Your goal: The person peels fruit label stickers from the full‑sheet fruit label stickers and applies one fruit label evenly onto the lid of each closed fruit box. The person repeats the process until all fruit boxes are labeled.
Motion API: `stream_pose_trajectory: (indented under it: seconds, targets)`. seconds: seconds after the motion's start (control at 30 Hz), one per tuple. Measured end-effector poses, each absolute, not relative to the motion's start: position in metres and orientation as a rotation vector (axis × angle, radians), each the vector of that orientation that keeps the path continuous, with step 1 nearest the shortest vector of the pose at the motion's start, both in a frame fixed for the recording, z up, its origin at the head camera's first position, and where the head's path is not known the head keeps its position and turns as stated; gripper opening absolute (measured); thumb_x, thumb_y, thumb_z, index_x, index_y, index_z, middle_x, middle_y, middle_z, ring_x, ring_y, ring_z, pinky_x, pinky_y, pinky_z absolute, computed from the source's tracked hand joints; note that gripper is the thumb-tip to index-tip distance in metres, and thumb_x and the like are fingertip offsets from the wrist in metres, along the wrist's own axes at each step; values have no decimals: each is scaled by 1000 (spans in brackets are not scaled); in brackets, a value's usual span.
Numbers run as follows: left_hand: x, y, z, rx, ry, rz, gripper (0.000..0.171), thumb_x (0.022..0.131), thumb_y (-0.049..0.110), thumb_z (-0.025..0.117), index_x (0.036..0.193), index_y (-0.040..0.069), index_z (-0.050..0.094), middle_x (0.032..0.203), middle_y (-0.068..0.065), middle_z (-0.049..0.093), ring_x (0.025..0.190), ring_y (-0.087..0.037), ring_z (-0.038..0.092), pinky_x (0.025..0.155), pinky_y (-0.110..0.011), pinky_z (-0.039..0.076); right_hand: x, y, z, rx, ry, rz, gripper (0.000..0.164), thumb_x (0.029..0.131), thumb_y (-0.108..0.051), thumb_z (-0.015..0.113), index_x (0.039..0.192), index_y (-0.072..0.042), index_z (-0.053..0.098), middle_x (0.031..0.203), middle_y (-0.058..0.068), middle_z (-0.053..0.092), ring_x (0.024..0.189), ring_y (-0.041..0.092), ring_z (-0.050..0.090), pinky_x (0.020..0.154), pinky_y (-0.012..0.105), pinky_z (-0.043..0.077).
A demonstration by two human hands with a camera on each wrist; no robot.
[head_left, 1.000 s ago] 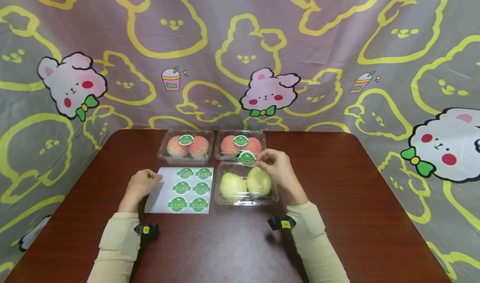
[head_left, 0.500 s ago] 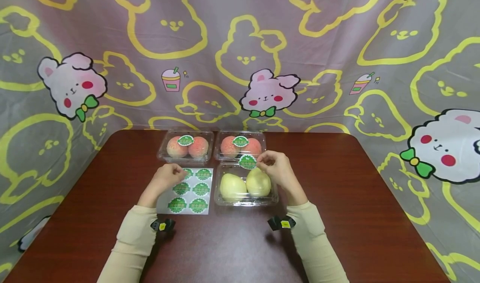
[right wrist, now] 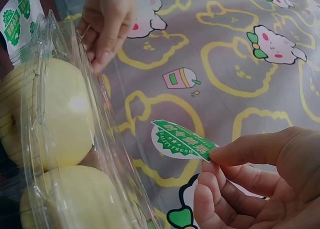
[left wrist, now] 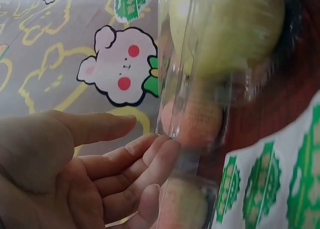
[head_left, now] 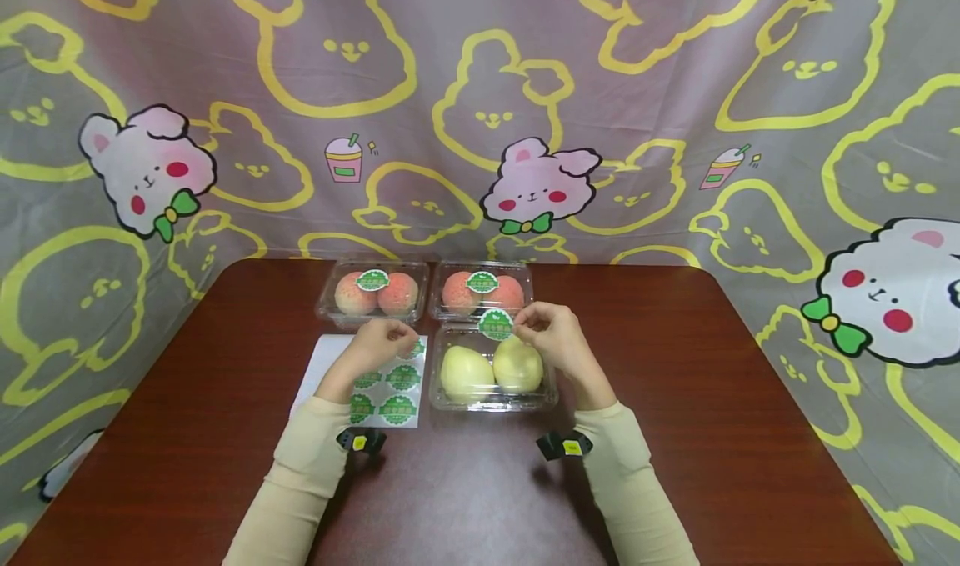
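Observation:
My right hand (head_left: 553, 333) pinches a round green-and-white sticker (right wrist: 178, 142) by its edge between thumb and fingertips. It holds the sticker over the back of a clear plastic box (head_left: 450, 399) with two yellow-green pears (right wrist: 62, 114) inside. My left hand (head_left: 375, 351) hovers above the sticker sheet (head_left: 318, 358), left of that box. In the left wrist view the left hand (left wrist: 105, 169) holds nothing, its thumb apart from loosely bent fingers. Several round green stickers (head_left: 397, 410) show on the sheet; the hand and sleeve hide others.
Two clear boxes of peaches stand behind, one at left (head_left: 356, 294) and one at right (head_left: 461, 293), each bearing a green sticker on its lid. All rests on a dark red-brown table (head_left: 660, 383). A patterned cloth (head_left: 420, 74) hangs behind and at the sides.
My left hand has moved rightward from the sheet's left edge across it toward the pear box. The right hand has stayed nearly still with the sticker, which has tilted slightly more upright.

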State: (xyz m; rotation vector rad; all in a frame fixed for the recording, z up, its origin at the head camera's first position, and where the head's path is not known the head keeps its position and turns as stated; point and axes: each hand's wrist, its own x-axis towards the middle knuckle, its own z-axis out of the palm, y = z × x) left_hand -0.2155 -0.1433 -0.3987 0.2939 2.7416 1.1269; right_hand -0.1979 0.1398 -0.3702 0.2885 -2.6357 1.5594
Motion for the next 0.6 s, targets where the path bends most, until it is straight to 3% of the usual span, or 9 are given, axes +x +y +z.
stream_pose_trajectory:
  seconds: [0.27,0.6]
  targets:
    - [-220,-128,-399,332,2704,1151,29,96,20,57,110,-4,67,99,-21,72,89,-29,70,73,-31,53,-198,140,-372,331,-2642,1610,4,84,3,65,85,6,67,70,11,63,58,12,54,56,20,47]
    - [-220,-120,-403,302,2644,1199,28,96,17,58,111,-5,66,97,-22,72,91,-34,70,68,-26,52,-197,141,-371,379,-2680,1656,5,83,4,66,85,8,68,68,11,65,59,19,58,60,34,54]
